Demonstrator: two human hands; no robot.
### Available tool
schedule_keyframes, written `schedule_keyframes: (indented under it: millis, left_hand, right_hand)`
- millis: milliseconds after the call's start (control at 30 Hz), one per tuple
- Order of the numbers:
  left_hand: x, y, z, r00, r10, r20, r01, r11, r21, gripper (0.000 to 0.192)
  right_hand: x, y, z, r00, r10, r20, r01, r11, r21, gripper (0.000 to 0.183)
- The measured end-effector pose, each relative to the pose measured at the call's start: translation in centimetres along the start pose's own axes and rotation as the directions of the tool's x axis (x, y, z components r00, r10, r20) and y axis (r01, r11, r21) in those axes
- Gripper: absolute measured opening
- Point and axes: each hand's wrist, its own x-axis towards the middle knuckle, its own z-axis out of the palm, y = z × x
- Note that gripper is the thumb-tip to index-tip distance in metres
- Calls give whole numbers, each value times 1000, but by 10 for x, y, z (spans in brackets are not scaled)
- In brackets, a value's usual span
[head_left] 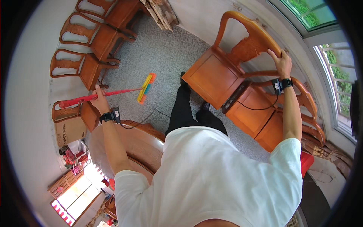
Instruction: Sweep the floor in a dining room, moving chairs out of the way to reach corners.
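Observation:
My left hand [99, 101] is closed around the red handle [122, 91] of a broom. The broom's head [146, 88] has a yellow block with orange and blue bristles and lies at the grey speckled floor [158, 51]. My right hand [283, 64] grips the top rail of a carved wooden chair [217, 75], fingers over the outer side and thumb on the near side. That chair stands by the wall under the window, its seat towards my legs. Whether all its feet touch the floor is hidden.
More wooden chairs [251, 106] stand beside the gripped one. Others [105, 41] line the opposite wall. A round wooden table [141, 142] is close at my left side, near a cardboard box [71, 132]. Bundled poles or rolls [160, 12] lean in the far corner. Thin cables hang from my wrists.

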Motion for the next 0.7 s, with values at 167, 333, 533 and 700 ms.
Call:
schedule_keyframes:
  millis: [167,333,533,700]
  left_hand:
    - [-2,-5,5,1000,4,8,-5,996,89,47]
    - [8,-6,19,997,-29,70,22,996,91,46]
    - [44,-15,45,995,-25,99,5,979,201,44]
    - [84,-12,67,987,-19,157,-5,988,152,45]
  right_hand:
    - [17,28,-4,999,39,34,-40,999,3,60]
    - [23,47,-9,998,47,31,-47,999,3,60]
    - [25,84,2,999,31,-42,-33,999,-38,60]
    - [13,54,5,991,27,-130,-56,972,-229,65]
